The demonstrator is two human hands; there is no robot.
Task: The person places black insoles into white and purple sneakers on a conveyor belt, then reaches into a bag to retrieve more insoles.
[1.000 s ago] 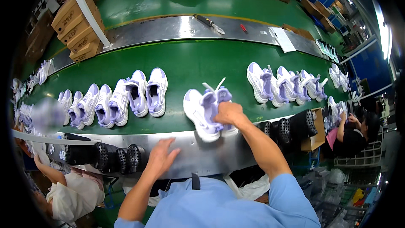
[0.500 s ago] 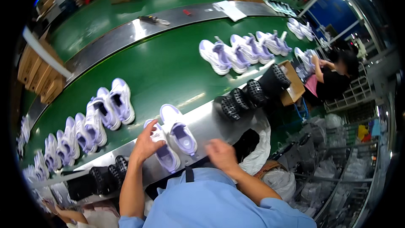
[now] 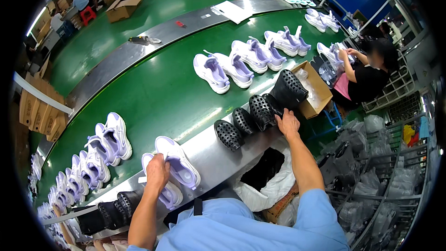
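Two white-and-lilac sneakers lie side by side on the metal ledge before me. My left hand (image 3: 158,173) is closed on the left sneaker (image 3: 171,196), covering its middle. The right sneaker (image 3: 179,161) rests against it, toe pointing away. Farther right, my right hand (image 3: 288,124) has its fingers curled at the near end of a black perforated shoe insert (image 3: 273,104); the fingertips are partly hidden. More such inserts, including one (image 3: 228,135) at the left end, line the ledge beside it.
Rows of sneakers (image 3: 211,73) stand on the green belt (image 3: 153,97). An open carton (image 3: 320,86) is past the inserts, near a co-worker (image 3: 371,69) handling shoes. Below the ledge sits a white sack (image 3: 265,193) with black contents. Racks (image 3: 385,190) of plastic-wrapped items are at right.
My right hand has moved right and away from me, from near the sneakers to the black inserts. My left hand has closed on the left sneaker. The view has shifted.
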